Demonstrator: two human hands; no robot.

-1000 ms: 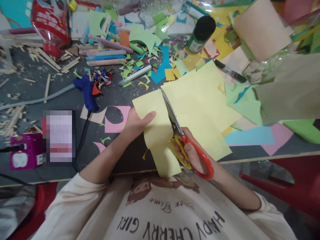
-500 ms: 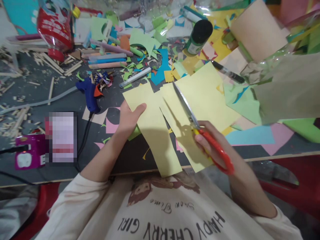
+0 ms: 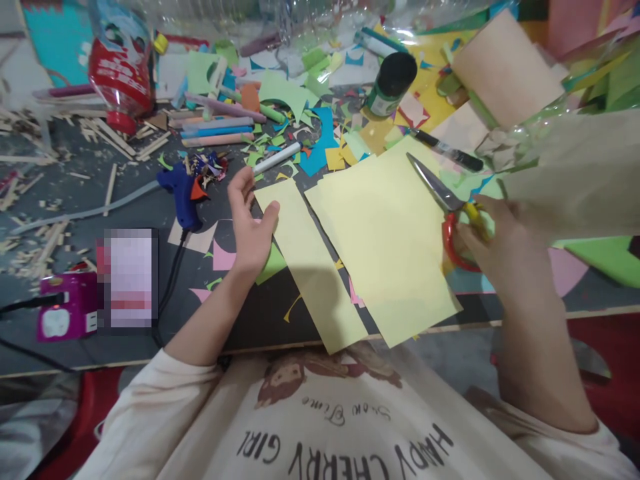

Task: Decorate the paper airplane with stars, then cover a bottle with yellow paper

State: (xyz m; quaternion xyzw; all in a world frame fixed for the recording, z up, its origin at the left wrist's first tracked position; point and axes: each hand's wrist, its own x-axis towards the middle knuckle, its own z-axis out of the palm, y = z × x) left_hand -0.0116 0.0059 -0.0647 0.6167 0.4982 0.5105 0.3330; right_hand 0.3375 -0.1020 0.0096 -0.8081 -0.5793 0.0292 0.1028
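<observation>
A long pale yellow paper strip [image 3: 310, 267] lies at the table's front edge, its lower end reaching slightly over. My left hand [image 3: 253, 230] is at the strip's upper left side, fingers apart, the thumb tip at the paper's edge. Right of the strip, across a narrow gap, lies a wider pale yellow paper sheet [image 3: 385, 233], with more yellow paper under it. To the right, my right hand [image 3: 515, 247] holds scissors [image 3: 440, 190] by their red and yellow handles. The blades are together and point up and left, over the sheet's right side.
A blue glue gun [image 3: 185, 200], a blurred phone-like device [image 3: 131, 277] and a purple box with a plugged-in cable [image 3: 67, 307] are at left. Farther back are a red-labelled bottle [image 3: 123, 80], markers [image 3: 220, 130], a black-capped glue bottle [image 3: 390, 83], a black pen [image 3: 450, 150] and paper scraps.
My right hand has carried the scissors right, off the middle of the yellow paper. My left hand has loosened from the strip and spread its fingers. The strip has shifted slightly.
</observation>
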